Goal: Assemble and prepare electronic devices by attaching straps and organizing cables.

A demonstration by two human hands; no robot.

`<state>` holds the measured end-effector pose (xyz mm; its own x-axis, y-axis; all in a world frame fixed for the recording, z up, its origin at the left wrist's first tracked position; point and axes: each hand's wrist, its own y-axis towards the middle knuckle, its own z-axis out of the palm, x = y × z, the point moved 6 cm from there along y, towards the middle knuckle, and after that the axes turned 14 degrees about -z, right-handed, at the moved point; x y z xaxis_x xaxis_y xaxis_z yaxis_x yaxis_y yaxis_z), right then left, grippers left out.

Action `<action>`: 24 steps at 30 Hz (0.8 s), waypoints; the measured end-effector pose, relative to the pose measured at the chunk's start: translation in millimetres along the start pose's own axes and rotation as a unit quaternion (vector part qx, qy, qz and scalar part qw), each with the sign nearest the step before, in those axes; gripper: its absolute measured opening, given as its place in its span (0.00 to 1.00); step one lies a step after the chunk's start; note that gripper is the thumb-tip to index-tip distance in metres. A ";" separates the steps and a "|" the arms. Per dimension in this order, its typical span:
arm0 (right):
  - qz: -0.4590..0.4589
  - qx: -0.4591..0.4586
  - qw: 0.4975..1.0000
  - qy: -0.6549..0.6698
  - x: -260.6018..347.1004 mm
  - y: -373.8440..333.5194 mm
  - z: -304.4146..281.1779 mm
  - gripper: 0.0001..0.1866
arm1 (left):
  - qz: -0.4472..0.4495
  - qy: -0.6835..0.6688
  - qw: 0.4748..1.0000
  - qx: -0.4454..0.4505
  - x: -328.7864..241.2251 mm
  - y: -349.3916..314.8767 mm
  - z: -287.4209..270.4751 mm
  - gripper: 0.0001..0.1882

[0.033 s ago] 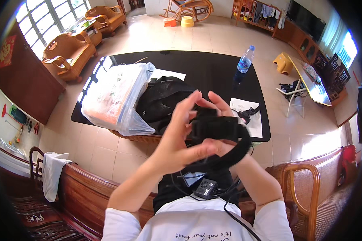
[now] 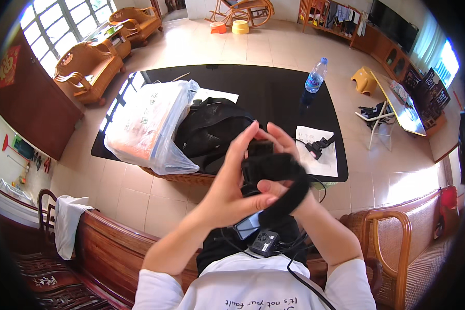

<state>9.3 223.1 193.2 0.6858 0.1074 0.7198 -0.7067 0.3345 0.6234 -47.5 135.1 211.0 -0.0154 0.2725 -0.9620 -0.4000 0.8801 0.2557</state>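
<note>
Both my hands are raised in front of my lap around a black boxy device with a wide, fuzzy black strap looping down from its right side. My left hand grips the device from the left, thumb underneath and fingers along its upper edge. My right hand curls round its far and right side, partly hidden behind the device and strap. On my lap below lie a blue-faced flat rectangular thing and a small black box with a fan grille, with black cables around them.
A glossy black table stands ahead, bearing a plastic-wrapped package, a black bag, a water bottle and a paper sheet with a small black strapped item. A wooden bench back runs beside me on the left.
The device has shifted slightly left and turned a little in my hands. Its strap has swung left and down, and more of the blue-faced thing on my lap shows.
</note>
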 end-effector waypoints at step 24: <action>0.127 0.254 0.872 -0.397 68.1 -24.6 -13.1 0.10 | -0.076 0.102 0.983 0.132 81.5 -7.3 17.1 0.20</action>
<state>75.6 234.4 223.0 0.3009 -0.6332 0.7131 -0.9430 -0.0861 0.3214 -30.1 157.6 132.4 -0.1686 0.0704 -0.9832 -0.1607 0.9821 0.0979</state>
